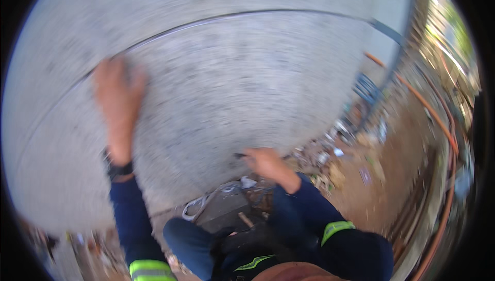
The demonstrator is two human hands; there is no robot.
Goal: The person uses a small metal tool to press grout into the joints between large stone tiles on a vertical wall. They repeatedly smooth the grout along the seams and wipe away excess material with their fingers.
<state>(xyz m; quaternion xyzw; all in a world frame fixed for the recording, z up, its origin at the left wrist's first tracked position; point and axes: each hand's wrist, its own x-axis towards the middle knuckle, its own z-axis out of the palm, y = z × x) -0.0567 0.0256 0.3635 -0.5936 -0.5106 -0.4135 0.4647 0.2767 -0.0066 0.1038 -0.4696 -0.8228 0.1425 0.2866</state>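
A long thin dark cable (221,17) runs in a curve across a grey wall (232,80). My left hand (119,87) is raised to the cable at the left, its fingertips at the line and its thumb spread apart. Motion blur hides whether the fingers touch the cable or only the wall. Low in front of the wall, my right hand (270,166) is closed around a small dark tool (239,155). Only the tool's dark tip sticks out to the left, so its kind does not show.
Below the wall sits a grey block (225,210) beside a looped white cord (195,209). Rubbish (330,152) litters the dirt ground at the right. An orange hose (433,113) curves along the right side. A blue plastic crate-like piece (365,88) is at the wall's right edge.
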